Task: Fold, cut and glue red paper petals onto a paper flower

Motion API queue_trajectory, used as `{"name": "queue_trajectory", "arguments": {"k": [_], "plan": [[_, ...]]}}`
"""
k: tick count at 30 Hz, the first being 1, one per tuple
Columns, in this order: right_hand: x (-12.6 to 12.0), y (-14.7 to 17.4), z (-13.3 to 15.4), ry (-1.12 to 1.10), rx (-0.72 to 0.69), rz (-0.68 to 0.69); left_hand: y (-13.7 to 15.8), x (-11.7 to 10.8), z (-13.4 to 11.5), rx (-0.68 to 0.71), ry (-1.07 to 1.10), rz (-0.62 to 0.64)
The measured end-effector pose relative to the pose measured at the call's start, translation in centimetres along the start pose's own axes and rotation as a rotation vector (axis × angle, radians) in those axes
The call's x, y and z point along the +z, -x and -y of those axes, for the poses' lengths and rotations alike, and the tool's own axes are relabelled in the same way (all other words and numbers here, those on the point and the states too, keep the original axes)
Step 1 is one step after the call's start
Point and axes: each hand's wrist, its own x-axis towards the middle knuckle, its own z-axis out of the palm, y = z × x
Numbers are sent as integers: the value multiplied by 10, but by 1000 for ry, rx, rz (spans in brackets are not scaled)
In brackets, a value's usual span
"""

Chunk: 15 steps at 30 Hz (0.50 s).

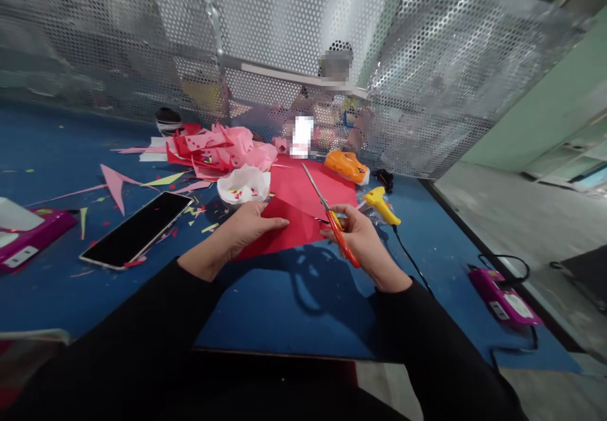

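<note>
- L hand (249,224): thumb on top, fingers hidden behind, pinching red sheet (298,234) by its L part.
- R hand (355,237): fingers curled round orange handles of scissors (334,222); one blade points up & away, other mostly hidden, so can't tell if paper's btwn blades.
- Red sheet: btwn hands, tilted above blue table (289,326), nr edge.
- 2nd red sheet (310,184): on table, just beyond.
- White bowl (243,183) w/ colored bits: just beyond L hand.
- Yellow glue gun (382,205): beside R hand, cord trailing.
- Phone (137,230): L side, scraps around.
- Pink & red paper pile (227,146): behind bowl.
</note>
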Motion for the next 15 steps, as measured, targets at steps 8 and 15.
{"name": "queue_trajectory", "arguments": {"k": [8,15], "plan": [[1,2,-2,1,-8,30,0,5,2,32,-2,-11],[-10,5,2,-9,-84,43,-1,-18,-6,-48,71,-40]]}}
